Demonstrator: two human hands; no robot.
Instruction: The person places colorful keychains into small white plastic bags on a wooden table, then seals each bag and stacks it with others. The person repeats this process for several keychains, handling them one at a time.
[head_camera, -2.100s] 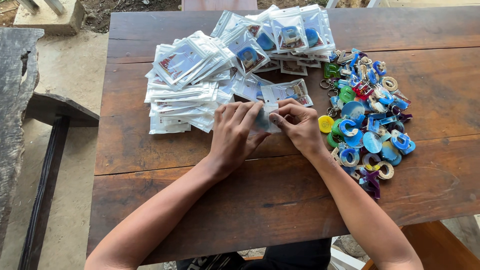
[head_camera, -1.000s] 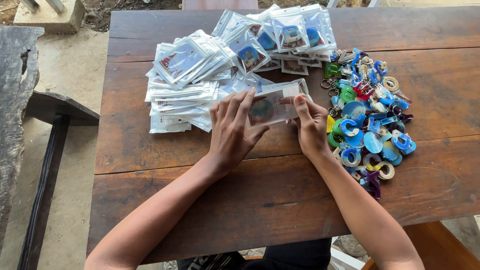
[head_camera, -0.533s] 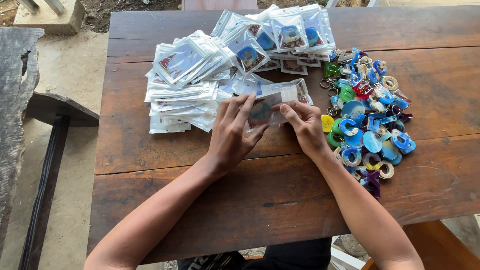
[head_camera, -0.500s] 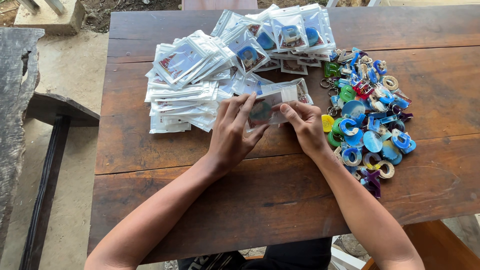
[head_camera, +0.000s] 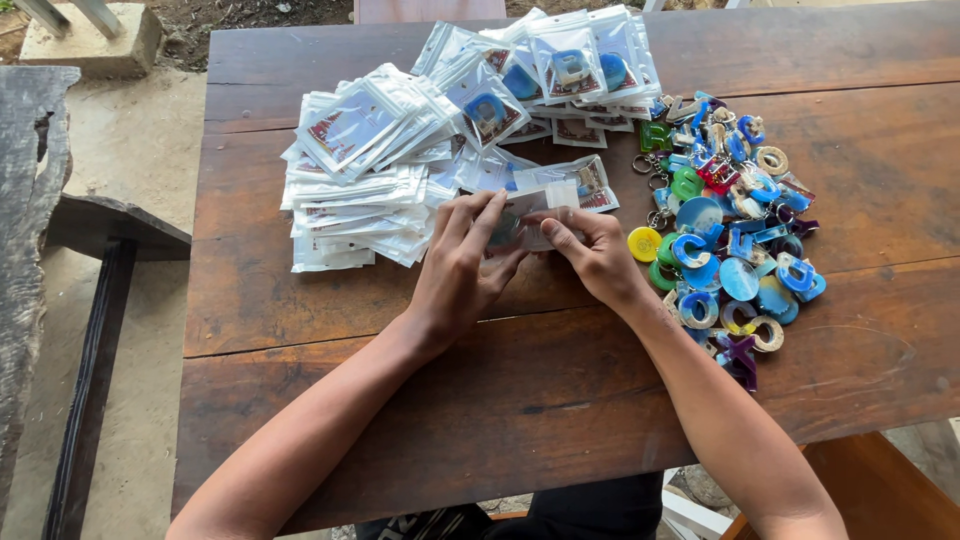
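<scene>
Both my hands rest on the brown wooden table (head_camera: 560, 400) around one small clear plastic packet (head_camera: 532, 205). My left hand (head_camera: 462, 262) pinches the packet's left side with its fingertips. My right hand (head_camera: 597, 255) grips its right side, thumb on top. Behind my left hand lies a big heap of empty white and clear packets (head_camera: 365, 170). Filled packets (head_camera: 570, 60) with coloured pieces inside are stacked at the far middle. To the right of my right hand lies a pile of colourful letter-shaped keychains (head_camera: 735, 230).
One more packet (head_camera: 590, 182) lies flat just beyond my fingers. A dark wooden bench (head_camera: 95, 300) stands left of the table over a concrete floor. A weathered plank (head_camera: 25, 250) runs along the left edge. An orange-brown seat (head_camera: 880, 490) shows at the lower right.
My hands held the packet up and flat a second ago. They have since drawn it down and closer together, with the fingers folding over it.
</scene>
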